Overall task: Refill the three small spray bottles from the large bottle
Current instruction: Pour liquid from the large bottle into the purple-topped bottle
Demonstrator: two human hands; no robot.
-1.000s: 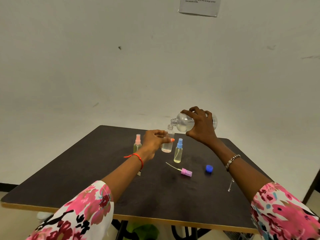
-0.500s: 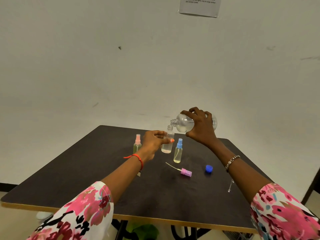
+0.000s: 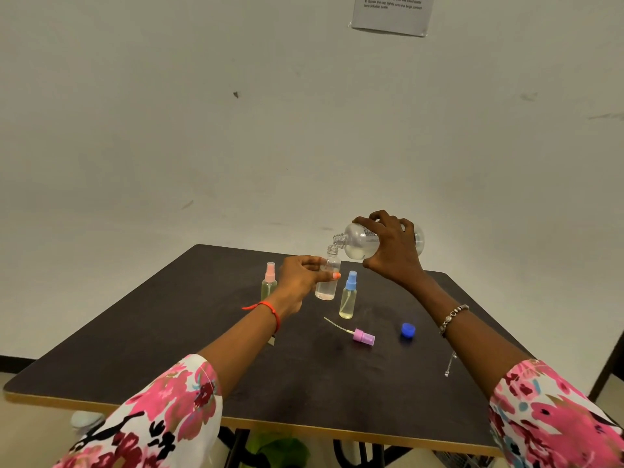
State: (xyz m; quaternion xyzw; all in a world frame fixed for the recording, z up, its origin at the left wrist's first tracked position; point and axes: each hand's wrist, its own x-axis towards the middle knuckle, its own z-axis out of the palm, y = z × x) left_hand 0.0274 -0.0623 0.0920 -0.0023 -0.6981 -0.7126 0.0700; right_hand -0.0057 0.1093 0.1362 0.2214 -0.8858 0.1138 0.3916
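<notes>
My right hand [image 3: 391, 251] grips the large clear bottle [image 3: 361, 243], tipped on its side with its open neck over the mouth of an uncapped small bottle [image 3: 327, 285]. My left hand [image 3: 300, 282] holds that small bottle upright on the dark table [image 3: 202, 349]; a little liquid sits in its base. A pink-capped spray bottle [image 3: 269, 282] stands to the left, a blue-capped spray bottle [image 3: 348, 295] to the right. The purple spray cap [image 3: 363, 336] with its tube lies on the table.
A blue screw cap [image 3: 408, 330] lies right of the purple cap. A thin chain [image 3: 450, 364] hangs from my right wrist's bracelet near the table's right side. A printed sheet [image 3: 391, 11] is stuck on the wall. Something green [image 3: 280, 452] sits under the table.
Both hands have stayed almost still; the large bottle remains tipped over the small bottle's mouth.
</notes>
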